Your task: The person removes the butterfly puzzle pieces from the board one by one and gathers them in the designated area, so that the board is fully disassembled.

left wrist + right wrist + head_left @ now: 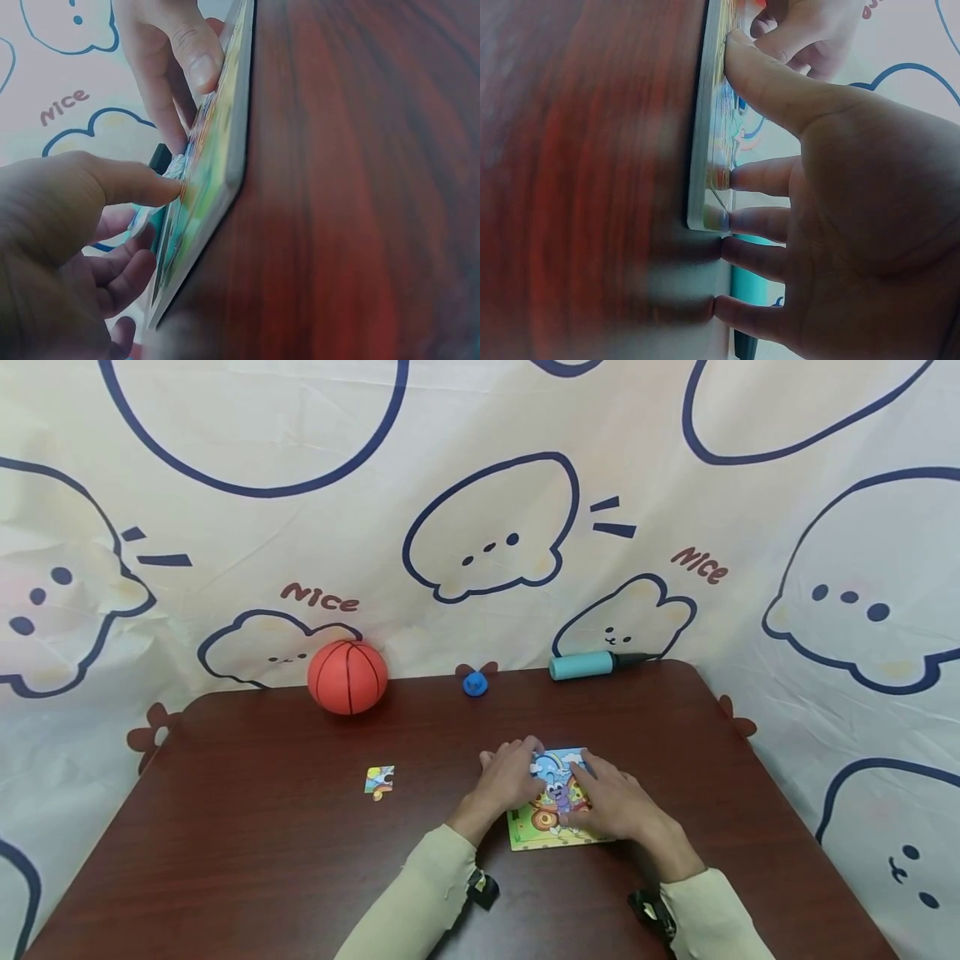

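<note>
A colourful cartoon jigsaw puzzle (551, 837) in a flat tray lies on the table, right of the middle. At its upper left, my left hand (512, 777) has the thumb over the picture and the other fingers curled. A pale blue puzzle piece (139, 219) shows between that thumb and fingers in the left wrist view, tilted above the board and partly hidden. My right hand (618, 802) rests across the puzzle's right side, thumb on the picture. Its fingers look nearly straight in the right wrist view, some touching the board and some the table beyond its edge.
One loose puzzle piece (379, 781) lies on the table (247, 827) to the left. Along the back edge are a red toy basketball (348, 677), a small blue object (475, 683) and a teal hand pump (581, 666). A printed cloth (300, 543) hangs behind.
</note>
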